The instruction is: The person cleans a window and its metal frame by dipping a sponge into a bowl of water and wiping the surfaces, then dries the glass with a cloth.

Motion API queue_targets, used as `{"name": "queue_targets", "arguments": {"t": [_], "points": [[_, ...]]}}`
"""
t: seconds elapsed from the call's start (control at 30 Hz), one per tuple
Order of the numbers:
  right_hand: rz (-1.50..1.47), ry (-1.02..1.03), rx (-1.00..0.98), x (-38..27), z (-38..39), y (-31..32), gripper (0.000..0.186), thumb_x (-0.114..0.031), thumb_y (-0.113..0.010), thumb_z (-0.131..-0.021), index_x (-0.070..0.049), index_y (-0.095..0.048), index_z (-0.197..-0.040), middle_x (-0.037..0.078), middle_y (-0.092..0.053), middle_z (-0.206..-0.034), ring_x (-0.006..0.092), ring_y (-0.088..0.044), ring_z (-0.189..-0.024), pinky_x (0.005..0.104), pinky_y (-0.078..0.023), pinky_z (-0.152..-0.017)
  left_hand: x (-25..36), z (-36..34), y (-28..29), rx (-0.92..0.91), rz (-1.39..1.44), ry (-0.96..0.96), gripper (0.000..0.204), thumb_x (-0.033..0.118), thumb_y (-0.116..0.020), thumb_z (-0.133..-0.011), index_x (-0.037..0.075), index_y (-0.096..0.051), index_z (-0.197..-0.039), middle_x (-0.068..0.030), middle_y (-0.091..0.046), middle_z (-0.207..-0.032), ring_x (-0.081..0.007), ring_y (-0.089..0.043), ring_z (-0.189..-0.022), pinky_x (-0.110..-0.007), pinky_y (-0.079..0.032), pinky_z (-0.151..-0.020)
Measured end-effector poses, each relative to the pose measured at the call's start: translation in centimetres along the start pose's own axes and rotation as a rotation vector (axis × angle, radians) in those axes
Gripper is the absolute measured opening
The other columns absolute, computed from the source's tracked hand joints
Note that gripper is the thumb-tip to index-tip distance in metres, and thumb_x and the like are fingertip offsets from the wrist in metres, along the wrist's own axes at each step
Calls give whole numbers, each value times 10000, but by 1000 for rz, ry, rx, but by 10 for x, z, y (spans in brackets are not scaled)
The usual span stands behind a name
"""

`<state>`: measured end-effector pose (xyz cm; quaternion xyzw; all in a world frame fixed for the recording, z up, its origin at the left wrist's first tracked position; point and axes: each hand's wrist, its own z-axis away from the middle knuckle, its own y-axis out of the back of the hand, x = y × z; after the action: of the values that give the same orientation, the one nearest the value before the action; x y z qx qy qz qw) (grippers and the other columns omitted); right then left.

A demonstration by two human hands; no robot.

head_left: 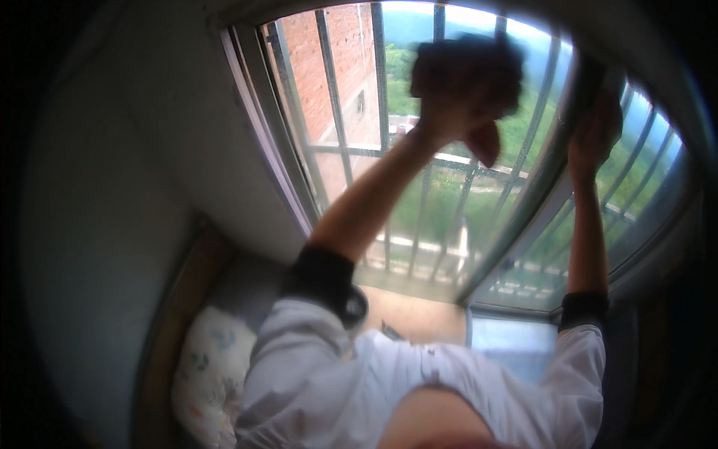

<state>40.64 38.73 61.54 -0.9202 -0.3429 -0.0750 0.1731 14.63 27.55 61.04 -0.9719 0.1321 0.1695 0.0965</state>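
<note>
My left hand (452,108), blurred by motion, is raised before the window pane (419,194) and holds a dark cloth (467,63). A reddish corner of the cloth (486,144) hangs below the fingers. Whether the cloth touches the glass cannot be made out. On the right, my right hand (596,142) is up at the upright window frame (523,228) between the two panes. Its fingers seem closed around the frame's edge, though that part is dark.
Metal bars (380,82) stand outside the glass, with a brick wall (340,56) and greenery beyond. A patterned pillow (213,374) lies at lower left. Below the window is a pale sill (419,310), with a dark round object (357,305) beside my left sleeve. A plain wall (97,224) borders the left.
</note>
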Motion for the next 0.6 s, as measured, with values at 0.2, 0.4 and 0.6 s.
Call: {"name": "queue_targets", "arguments": {"t": [0.2, 0.4, 0.6], "points": [[52, -27, -10, 1, 7, -3, 424, -235, -433, -999, -96, -449, -1400, 146, -473, -1401, 319, -439, -1284, 455, -344, -1075, -127, 55, 146, 48, 95, 536, 232, 106, -628, -842, 73, -629, -1071, -68, -608, -1033, -212, -592, -957, -333, -449, -882], [105, 2, -5, 2, 7, -5, 407, -275, -456, -998, -91, -489, -1359, 143, -529, -1339, 308, -479, -1248, 464, -386, -1049, -38, 157, 104, -114, -363, 544, 500, 215, -536, -870, 67, -494, -1345, -245, -428, -1369, -443, -350, -1282, -561, -209, -1058], [27, 28, -28, 1, 2, -3, 421, -238, -449, -998, -87, -459, -1391, 132, -493, -1392, 313, -434, -1296, 456, -313, -1096, -23, 200, 136, -276, -154, 419, 548, 389, -692, -797, 188, -551, -1287, -228, -351, -1433, -446, -355, -1313, -585, -283, -1034]]}}
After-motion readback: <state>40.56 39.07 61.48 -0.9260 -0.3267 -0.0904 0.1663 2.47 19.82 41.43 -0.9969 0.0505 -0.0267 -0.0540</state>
